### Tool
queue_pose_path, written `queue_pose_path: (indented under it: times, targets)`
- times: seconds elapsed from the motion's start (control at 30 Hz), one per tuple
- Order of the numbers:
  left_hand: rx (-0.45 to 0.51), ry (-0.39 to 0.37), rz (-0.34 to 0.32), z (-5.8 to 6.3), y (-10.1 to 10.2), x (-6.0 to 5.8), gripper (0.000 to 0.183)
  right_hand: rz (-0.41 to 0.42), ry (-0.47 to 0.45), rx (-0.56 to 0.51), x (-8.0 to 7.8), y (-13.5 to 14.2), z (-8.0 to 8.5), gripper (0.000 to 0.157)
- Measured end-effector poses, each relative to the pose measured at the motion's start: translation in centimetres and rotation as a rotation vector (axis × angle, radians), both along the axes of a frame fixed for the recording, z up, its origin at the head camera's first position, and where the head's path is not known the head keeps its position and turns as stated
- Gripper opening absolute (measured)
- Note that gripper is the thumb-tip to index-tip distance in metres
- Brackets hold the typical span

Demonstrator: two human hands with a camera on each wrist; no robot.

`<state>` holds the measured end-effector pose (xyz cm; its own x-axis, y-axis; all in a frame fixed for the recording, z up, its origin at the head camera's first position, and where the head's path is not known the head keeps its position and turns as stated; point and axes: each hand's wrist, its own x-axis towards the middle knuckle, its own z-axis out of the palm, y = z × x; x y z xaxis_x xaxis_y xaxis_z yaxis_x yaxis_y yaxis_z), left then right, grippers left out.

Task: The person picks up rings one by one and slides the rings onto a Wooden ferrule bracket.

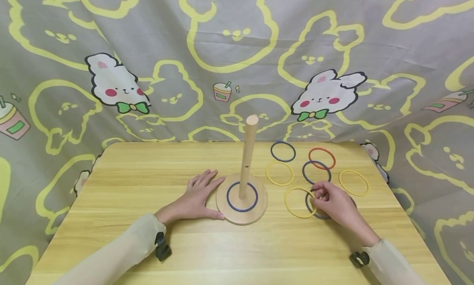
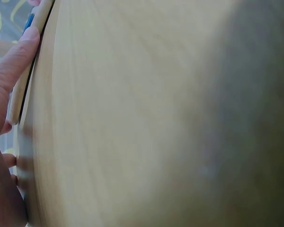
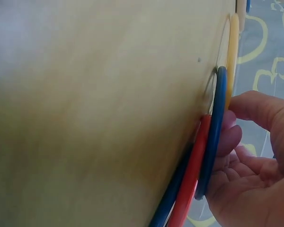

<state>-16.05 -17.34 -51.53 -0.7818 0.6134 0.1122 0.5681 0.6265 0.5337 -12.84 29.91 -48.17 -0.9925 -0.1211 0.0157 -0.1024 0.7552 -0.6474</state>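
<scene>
My left hand (image 1: 196, 196) lies spread beside a round wooden base (image 1: 240, 219), fingertips and thumb at its left edge. From the base rises an upright wooden post (image 1: 249, 153), and a blue ring (image 1: 242, 211) lies around its foot. To the right, my right hand (image 1: 335, 202) pinches the right rim of a yellow ring (image 1: 285, 200) between thumb and fingers. A dark blue ring (image 3: 219, 109) overlaps that yellow ring beneath the hand, partly hidden in the head view. In the right wrist view, a red ring (image 3: 191, 170) shows below the fingers.
Behind the hands on the wooden table (image 1: 148, 161) lie a blue ring (image 1: 283, 161), a yellow ring (image 1: 280, 185), a red ring (image 1: 335, 157) overlapping another blue ring (image 1: 303, 170), and a yellow ring (image 1: 354, 195) at the right. A patterned grey curtain (image 1: 166, 42) hangs beyond the table's far edge.
</scene>
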Motion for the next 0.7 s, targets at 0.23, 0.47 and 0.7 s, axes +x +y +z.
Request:
queue_pose_path:
  times: [0.23, 0.47, 0.7]
  targets:
    - [-0.038, -0.021, 0.011, 0.3, 0.1, 0.2, 0.118, 0.004, 0.005, 0.023, 0.1, -0.1, 0.1, 0.021]
    - [-0.026, -0.01, 0.003, 0.2, 0.0, 0.2, 0.12, 0.036, -0.021, -0.093, 0.5, 0.1, 0.5, 0.021]
    - [-0.04, -0.019, 0.007, 0.5, 0.2, 0.1, 0.117, 0.061, -0.115, -0.297, 1.3, -0.3, 1.3, 0.025]
